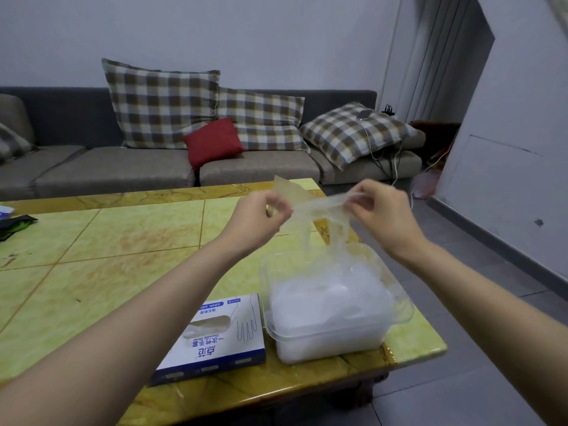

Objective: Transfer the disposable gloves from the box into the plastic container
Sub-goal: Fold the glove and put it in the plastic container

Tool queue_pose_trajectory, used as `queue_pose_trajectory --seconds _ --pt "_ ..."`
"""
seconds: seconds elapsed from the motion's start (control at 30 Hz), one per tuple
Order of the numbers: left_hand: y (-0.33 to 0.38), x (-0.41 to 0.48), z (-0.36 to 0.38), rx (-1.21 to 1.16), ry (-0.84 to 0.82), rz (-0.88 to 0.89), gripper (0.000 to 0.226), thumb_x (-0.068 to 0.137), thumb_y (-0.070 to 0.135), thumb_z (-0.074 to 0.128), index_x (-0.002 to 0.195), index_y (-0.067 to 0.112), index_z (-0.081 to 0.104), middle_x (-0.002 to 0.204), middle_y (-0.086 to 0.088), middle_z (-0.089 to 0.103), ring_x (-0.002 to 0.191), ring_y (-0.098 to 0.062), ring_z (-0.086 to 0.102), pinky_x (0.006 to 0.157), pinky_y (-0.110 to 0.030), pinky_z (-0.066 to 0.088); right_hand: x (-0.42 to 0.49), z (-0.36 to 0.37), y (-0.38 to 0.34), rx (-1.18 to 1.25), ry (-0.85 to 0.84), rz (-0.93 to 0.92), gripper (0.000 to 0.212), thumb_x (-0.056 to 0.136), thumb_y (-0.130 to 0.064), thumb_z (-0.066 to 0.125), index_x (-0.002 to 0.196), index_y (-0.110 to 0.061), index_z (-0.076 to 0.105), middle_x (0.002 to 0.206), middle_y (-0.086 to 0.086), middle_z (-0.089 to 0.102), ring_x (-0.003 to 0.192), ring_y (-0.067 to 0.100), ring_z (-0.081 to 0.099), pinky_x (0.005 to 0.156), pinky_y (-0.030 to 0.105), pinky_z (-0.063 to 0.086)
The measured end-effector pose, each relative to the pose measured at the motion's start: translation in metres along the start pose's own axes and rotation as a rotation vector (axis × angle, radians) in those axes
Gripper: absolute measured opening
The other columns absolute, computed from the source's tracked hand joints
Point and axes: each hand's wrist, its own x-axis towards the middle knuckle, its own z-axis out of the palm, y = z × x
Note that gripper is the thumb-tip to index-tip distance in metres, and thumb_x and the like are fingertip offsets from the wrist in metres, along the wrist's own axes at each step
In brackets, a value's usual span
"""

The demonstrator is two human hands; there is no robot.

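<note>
One glove (319,203) pinched taut btwn left hand (261,216) & right hand (381,215) above container (325,335); I reckon pulling harder tears it.

A yellow-green, stone-patterned table (123,241) spreads below and far to the left of the left hand (261,216). Well to that hand's left, at the table's edge, lies a dark packet (15,224). Beyond the hand stands a grey sofa (107,167), where a red cushion (213,142) leans against two brown-checked pillows (159,106). Beyond the right hand (381,216) a third checked pillow (353,133) lies tilted on the sofa, a phone (364,114) on top and a white cable (370,146) trailing down. Grey floor tiles (461,302) lie to the right of that hand.
</note>
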Motion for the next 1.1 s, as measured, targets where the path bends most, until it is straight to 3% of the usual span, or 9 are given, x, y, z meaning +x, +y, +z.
queue_pose_trajectory --seconds 0.1,0.2,0.4,0.6,0.7,0.77,0.83,0.93,1.1 --pt "0.005 0.001 0.004 -0.054 0.097 0.048 0.014 0.091 0.015 0.059 0.077 0.012 0.059 0.081 0.000 0.064 0.075 -0.018 0.060 0.068 -0.031 0.049 0.010 -0.013 -0.006 -0.127 0.111 -0.184 0.006 0.085 0.000 0.062 0.086 -0.005 0.066 0.083 -0.004 0.056 0.080 0.012 0.052 0.071 0.020 0.037" --pt "-0.001 -0.008 0.012 -0.041 0.056 0.057 0.011 0.091 0.006 0.056 0.087 0.013 0.064 0.091 0.003 0.063 0.085 -0.012 0.056 0.073 -0.022 0.044 -0.001 -0.008 0.002 -0.219 0.061 -0.322 0.013 0.083 0.006 0.060 0.084 -0.006 0.066 0.082 -0.008 0.050 0.080 0.009 0.044 0.069 0.017 0.031" --pt "-0.044 -0.034 0.038 0.256 -0.270 0.091 0.029 0.086 -0.007 0.045 0.085 0.014 0.065 0.102 0.001 0.061 0.101 -0.018 0.055 0.086 -0.029 0.043 -0.038 0.016 0.032 -0.362 -0.470 -0.235 0.039 0.083 0.012 0.045 0.096 -0.015 0.069 0.094 -0.006 0.060 0.093 0.014 0.053 0.082 0.038 0.046" --pt "-0.044 -0.045 0.058 0.670 -0.546 0.192 0.057 0.084 -0.016 0.033 0.110 0.023 0.066 0.126 0.004 0.054 0.104 -0.018 0.038 0.073 -0.024 0.021 -0.058 0.038 0.046 -0.409 -0.978 0.047 0.033 0.093 0.000 0.047 0.118 -0.015 0.062 0.120 0.001 0.061 0.105 0.014 0.058 0.089 0.026 0.047" --pt "-0.033 -0.041 0.056 0.735 -0.518 0.213 0.054 0.085 -0.011 0.034 0.112 0.024 0.065 0.123 0.004 0.056 0.104 -0.018 0.037 0.075 -0.025 0.020 -0.050 0.030 0.041 -0.348 -1.129 0.144 0.039 0.095 -0.028 0.055 0.131 -0.013 0.053 0.132 -0.002 0.055 0.118 0.013 0.053 0.096 0.021 0.041" --pt "-0.029 -0.036 0.057 0.687 -0.398 0.207 0.043 0.088 -0.005 0.036 0.105 0.022 0.065 0.114 0.003 0.058 0.102 -0.018 0.040 0.077 -0.025 0.023 -0.040 0.022 0.034 -0.270 -1.099 0.159 0.045 0.093 -0.040 0.055 0.130 -0.014 0.055 0.128 -0.005 0.057 0.112 0.009 0.056 0.093 0.019 0.042" --pt "-0.027 -0.031 0.062 0.579 -0.284 0.174 0.030 0.092 0.003 0.037 0.103 0.018 0.060 0.109 0.000 0.057 0.102 -0.019 0.043 0.078 -0.025 0.027 -0.032 0.021 0.032 -0.193 -0.831 0.071 0.033 0.092 -0.037 0.058 0.118 -0.018 0.064 0.115 -0.008 0.065 0.097 0.006 0.059 0.087 0.020 0.047" --pt "-0.026 -0.026 0.078 0.516 -0.345 0.149 0.027 0.096 0.012 0.039 0.121 0.015 0.049 0.119 -0.005 0.049 0.110 -0.023 0.043 0.084 -0.028 0.033 -0.032 0.030 0.040 -0.240 -0.598 -0.013 0.025 0.090 -0.027 0.062 0.116 -0.023 0.062 0.112 -0.010 0.065 0.098 0.005 0.058 0.089 0.025 0.048" --pt "-0.039 -0.030 0.116 0.714 -0.751 0.099 0.050 0.097 0.024 0.046 0.143 0.016 0.027 0.141 -0.013 0.031 0.125 -0.031 0.035 0.099 -0.039 0.037 -0.047 0.055 0.072 -0.499 -0.992 0.093 0.052 0.093 -0.009 0.055 0.140 -0.025 0.041 0.149 -0.005 0.036 0.136 0.016 0.034 0.111 0.033 0.030"
